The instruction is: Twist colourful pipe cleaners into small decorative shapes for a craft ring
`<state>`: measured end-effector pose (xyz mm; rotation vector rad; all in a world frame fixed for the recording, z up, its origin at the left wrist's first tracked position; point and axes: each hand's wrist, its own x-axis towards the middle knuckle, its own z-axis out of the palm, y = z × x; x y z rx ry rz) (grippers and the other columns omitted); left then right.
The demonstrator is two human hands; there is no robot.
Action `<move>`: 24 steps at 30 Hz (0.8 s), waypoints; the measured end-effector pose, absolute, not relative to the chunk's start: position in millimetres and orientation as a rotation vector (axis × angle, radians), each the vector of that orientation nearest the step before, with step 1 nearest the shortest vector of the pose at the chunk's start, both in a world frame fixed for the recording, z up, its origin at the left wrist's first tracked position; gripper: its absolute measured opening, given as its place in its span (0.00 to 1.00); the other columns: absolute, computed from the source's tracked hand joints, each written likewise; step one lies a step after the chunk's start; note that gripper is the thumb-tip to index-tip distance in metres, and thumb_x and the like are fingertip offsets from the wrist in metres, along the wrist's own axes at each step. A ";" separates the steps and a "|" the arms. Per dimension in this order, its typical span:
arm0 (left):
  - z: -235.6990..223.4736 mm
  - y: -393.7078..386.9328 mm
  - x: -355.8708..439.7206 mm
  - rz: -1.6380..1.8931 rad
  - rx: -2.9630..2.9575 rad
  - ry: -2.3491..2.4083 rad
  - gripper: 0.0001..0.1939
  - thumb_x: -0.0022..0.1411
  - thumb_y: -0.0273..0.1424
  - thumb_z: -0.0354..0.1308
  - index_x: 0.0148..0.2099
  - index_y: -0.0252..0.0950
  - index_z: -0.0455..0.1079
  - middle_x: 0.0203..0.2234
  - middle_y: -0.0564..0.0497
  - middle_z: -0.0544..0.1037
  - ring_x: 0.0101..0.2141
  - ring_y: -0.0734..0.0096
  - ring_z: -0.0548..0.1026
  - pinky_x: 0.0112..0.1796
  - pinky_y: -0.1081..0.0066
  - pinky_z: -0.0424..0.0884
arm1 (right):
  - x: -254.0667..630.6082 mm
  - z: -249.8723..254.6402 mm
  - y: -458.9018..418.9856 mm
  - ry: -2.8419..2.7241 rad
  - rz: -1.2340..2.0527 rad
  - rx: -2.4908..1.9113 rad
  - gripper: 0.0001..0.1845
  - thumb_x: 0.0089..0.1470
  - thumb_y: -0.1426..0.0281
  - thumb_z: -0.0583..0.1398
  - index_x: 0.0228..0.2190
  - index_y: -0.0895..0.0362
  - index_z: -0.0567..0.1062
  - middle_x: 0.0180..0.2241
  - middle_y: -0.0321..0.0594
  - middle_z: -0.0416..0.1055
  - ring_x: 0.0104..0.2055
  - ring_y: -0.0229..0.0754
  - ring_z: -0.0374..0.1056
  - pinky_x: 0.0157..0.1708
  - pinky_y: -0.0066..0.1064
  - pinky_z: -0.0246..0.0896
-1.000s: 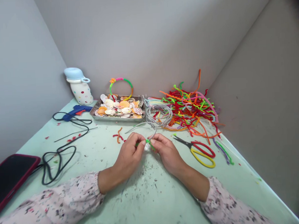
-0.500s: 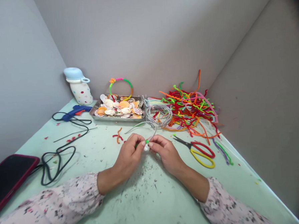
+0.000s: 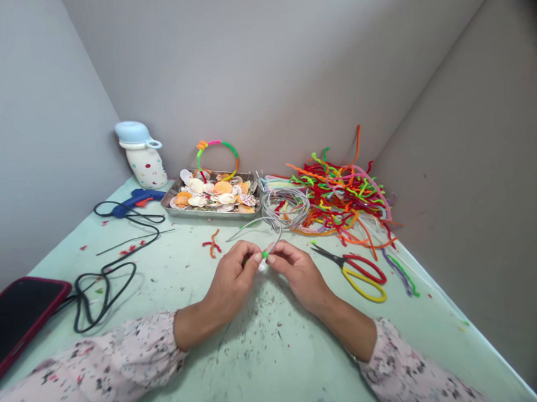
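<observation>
My left hand (image 3: 233, 278) and my right hand (image 3: 302, 276) meet over the middle of the table, fingertips almost touching. Both are closed in a pinch on a short green pipe cleaner (image 3: 265, 254), which seems wrapped about the end of a grey wire (image 3: 280, 229). That wire curves up from the fingers toward a loose coil of grey wire (image 3: 305, 206) behind. Something small and whitish shows just under the green piece, too blurred to name. Right of my right hand lie scissors (image 3: 353, 268) with one red and one yellow handle, blades apart.
Seashells fill a metal tray (image 3: 206, 213), where a colourful pipe-cleaner ring (image 3: 238, 160) stands. A heap of pipe cleaners (image 3: 344, 191) lies at the back right. On the left are a bottle (image 3: 146, 165), a blue glue gun (image 3: 136, 202), its black cord (image 3: 132, 271) and a phone (image 3: 22, 316).
The right fingertips have shifted slightly on the green pipe cleaner, whose loose end near the right thumb no longer shows. Both hands stay in nearly the same place.
</observation>
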<state>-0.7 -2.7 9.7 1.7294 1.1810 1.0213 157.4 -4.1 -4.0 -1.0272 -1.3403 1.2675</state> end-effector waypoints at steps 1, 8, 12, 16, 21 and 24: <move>10.0 -2.6 -0.6 1.023 1.724 1.178 0.10 0.64 0.35 0.49 0.34 0.35 0.64 0.27 0.54 0.67 0.30 0.71 0.65 0.33 0.72 0.61 | 157.4 -4.0 -3.7 -1.359 1.235 -1.035 0.03 0.52 0.68 0.60 0.29 0.53 0.74 0.30 0.34 0.66 0.35 0.39 0.61 0.39 0.30 0.55; 10.9 -2.6 0.0 1.015 1.695 1.170 0.10 0.64 0.35 0.49 0.33 0.34 0.64 0.26 0.54 0.66 0.29 0.72 0.64 0.32 0.72 0.60 | 159.3 -5.4 -2.0 -1.467 1.091 -1.074 0.05 0.54 0.68 0.59 0.28 0.54 0.75 0.30 0.35 0.63 0.35 0.39 0.61 0.38 0.30 0.55; 11.2 -2.7 0.5 1.013 1.677 1.149 0.10 0.64 0.35 0.49 0.33 0.34 0.64 0.25 0.55 0.65 0.29 0.73 0.63 0.32 0.73 0.60 | 160.0 -5.9 -1.7 -1.491 1.067 -1.075 0.06 0.54 0.68 0.59 0.28 0.55 0.74 0.30 0.34 0.63 0.34 0.38 0.60 0.38 0.30 0.55; 10.8 -4.1 -0.1 1.022 1.682 1.150 0.10 0.64 0.35 0.49 0.33 0.35 0.63 0.26 0.55 0.65 0.29 0.73 0.63 0.31 0.73 0.59 | 158.5 -6.6 -2.4 -1.481 1.054 -1.080 0.06 0.54 0.67 0.59 0.28 0.55 0.74 0.30 0.34 0.64 0.35 0.38 0.61 0.38 0.30 0.55; 8.3 -4.2 -0.2 1.063 1.718 1.186 0.09 0.65 0.34 0.48 0.34 0.35 0.62 0.27 0.54 0.66 0.30 0.72 0.64 0.32 0.72 0.60 | 156.9 -8.3 -4.4 -1.310 1.096 -1.111 0.09 0.52 0.65 0.61 0.36 0.54 0.73 0.34 0.35 0.68 0.36 0.39 0.62 0.39 0.31 0.57; 6.5 -2.6 0.5 1.078 1.760 1.223 0.08 0.66 0.33 0.48 0.35 0.36 0.62 0.28 0.54 0.67 0.31 0.72 0.65 0.32 0.72 0.60 | 158.4 -9.6 -5.6 -1.176 1.046 -1.109 0.09 0.55 0.62 0.59 0.30 0.55 0.72 0.27 0.33 0.66 0.31 0.37 0.60 0.34 0.29 0.55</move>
